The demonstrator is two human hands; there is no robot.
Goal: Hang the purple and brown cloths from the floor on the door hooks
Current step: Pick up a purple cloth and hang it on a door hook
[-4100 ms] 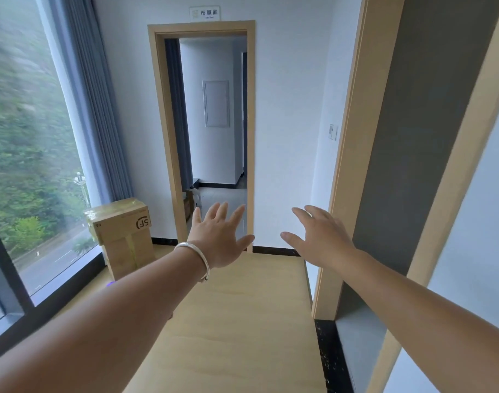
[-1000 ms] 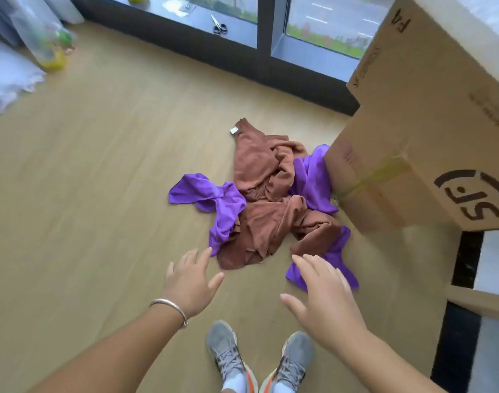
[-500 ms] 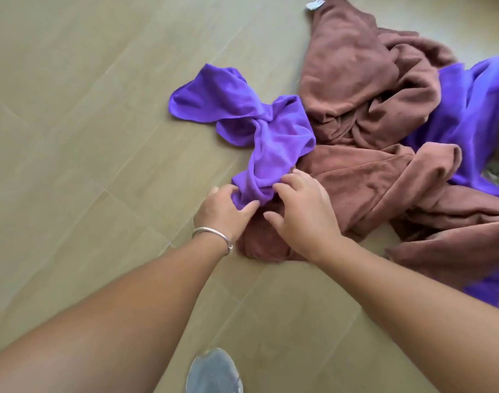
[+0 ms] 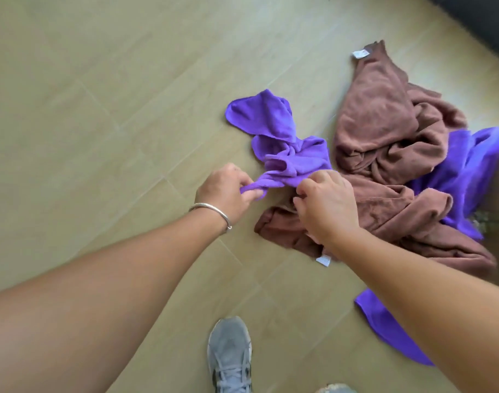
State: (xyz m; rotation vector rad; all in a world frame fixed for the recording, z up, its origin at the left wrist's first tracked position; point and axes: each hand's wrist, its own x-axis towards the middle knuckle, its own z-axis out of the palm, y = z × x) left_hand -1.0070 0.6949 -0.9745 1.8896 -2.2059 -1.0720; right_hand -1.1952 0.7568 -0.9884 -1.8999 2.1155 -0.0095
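A heap of cloths lies on the wooden floor. One purple cloth stretches left out of the heap. My left hand, with a silver bracelet on the wrist, grips its near end. My right hand pinches the same purple cloth a little to the right, above a brown cloth. A second brown cloth with a white tag lies further back. More purple cloth shows at the right, and a purple piece under my right forearm. The door hooks are out of view.
Pale wooden floorboards run all around the heap. My grey shoe stands at the bottom middle, with the tip of the other shoe beside it. A dark strip crosses the top right corner.
Both hands have closed on the purple cloth's near end and drawn it left, away from the brown cloth. The view has pulled back a little from the heap.
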